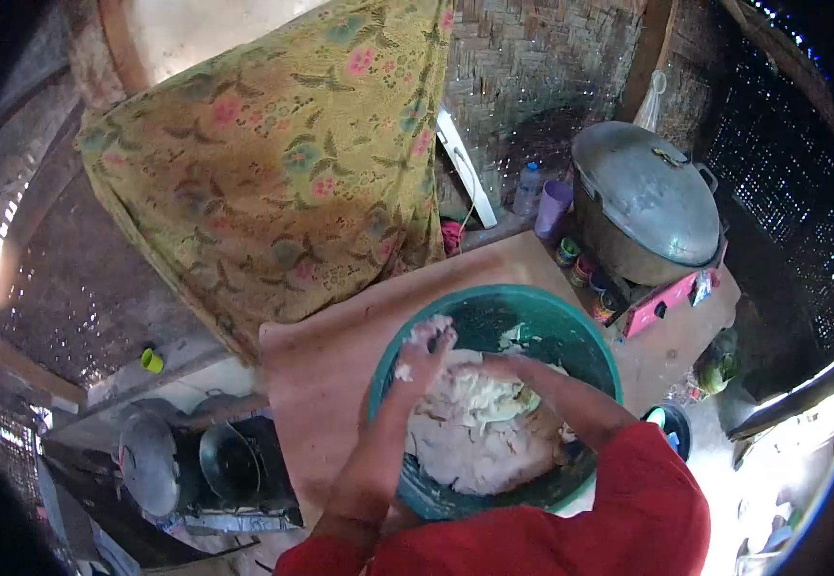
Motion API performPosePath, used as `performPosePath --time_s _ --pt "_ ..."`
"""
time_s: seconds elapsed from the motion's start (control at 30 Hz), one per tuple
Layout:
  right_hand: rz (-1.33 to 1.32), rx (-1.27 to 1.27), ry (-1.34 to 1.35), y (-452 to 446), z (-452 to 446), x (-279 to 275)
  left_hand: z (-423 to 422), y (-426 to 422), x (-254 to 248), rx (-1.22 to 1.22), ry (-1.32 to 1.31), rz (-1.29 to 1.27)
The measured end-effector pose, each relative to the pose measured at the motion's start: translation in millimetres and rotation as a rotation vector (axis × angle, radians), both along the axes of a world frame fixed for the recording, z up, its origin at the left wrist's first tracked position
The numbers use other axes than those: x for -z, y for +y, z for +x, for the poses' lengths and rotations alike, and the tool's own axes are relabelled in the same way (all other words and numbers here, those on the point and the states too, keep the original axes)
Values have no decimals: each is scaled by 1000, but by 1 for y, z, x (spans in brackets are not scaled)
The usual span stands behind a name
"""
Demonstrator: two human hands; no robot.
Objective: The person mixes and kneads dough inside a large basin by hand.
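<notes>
A large green basin (611, 360) holds a pale mass of dough and loose flour (484, 437). My left hand (425, 353) is raised at the basin's left inner side, its fingers apart and coated with sticky white dough. Reaching in from the right, my right hand (499, 367) lies over the top of the mass, close to my left hand. The fingers of that hand are partly hidden, so their grip does not show. Smears of dough cling to the basin's far inner wall.
The basin stands on a brown tabletop (311, 384). A big lidded metal pot (643, 206) sits on a pink stove (662, 302) at the right, near a purple cup (553, 206) and a plastic bottle (527, 187). Flowered cloth (292, 173) hangs behind; dark pans (232, 461) stand lower left.
</notes>
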State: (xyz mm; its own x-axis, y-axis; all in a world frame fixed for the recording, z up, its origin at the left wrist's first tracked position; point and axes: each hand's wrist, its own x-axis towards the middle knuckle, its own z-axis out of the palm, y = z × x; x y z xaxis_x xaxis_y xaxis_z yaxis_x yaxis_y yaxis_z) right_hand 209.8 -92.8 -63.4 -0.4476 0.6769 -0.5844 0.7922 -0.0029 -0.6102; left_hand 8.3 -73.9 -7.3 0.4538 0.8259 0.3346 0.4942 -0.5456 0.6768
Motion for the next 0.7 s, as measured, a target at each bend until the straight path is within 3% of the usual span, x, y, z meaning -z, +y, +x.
performPosePath --time_s 0.07,0.1,0.2,0.23,0.27,0.3,0.33,0.37,0.43,0.5,0.53,0.57,0.63,0.7 --pt "19 -69 -88 -61 -18 -52 -11 22 49 170 105 472" --pt "146 -100 -169 -102 -33 -86 -7 17 42 162 97 469" --pt "596 -198 -311 -196 -48 -79 15 1 22 265 452 -630" --pt "891 -153 -227 -219 -46 -78 20 -15 28 263 448 -637" --pt "882 -155 -225 -229 -39 -76 25 -32 36 331 643 -617" --pt "451 -198 -227 -233 -29 -75 29 -47 43 403 838 -589" --pt "29 -230 -224 -229 -19 -83 33 -54 27 324 865 -767" --pt "34 -227 -229 -226 -4 -93 33 -58 29 325 863 -760" --pt "333 -144 99 -218 29 -119 26 -74 37 404 624 -806" --pt "333 -31 191 -181 55 -152 29 -102 9 305 695 -738" --pt "476 -19 142 -160 65 -158 32 -114 4 302 795 -652" --pt "620 -6 94 -135 72 -157 33 -126 -1 296 894 -563" --pt "451 -46 -176 -66 80 -126 27 -145 -18 238 840 -516" --pt "756 -166 -152 22 112 4 26 -149 -14 174 778 -453"
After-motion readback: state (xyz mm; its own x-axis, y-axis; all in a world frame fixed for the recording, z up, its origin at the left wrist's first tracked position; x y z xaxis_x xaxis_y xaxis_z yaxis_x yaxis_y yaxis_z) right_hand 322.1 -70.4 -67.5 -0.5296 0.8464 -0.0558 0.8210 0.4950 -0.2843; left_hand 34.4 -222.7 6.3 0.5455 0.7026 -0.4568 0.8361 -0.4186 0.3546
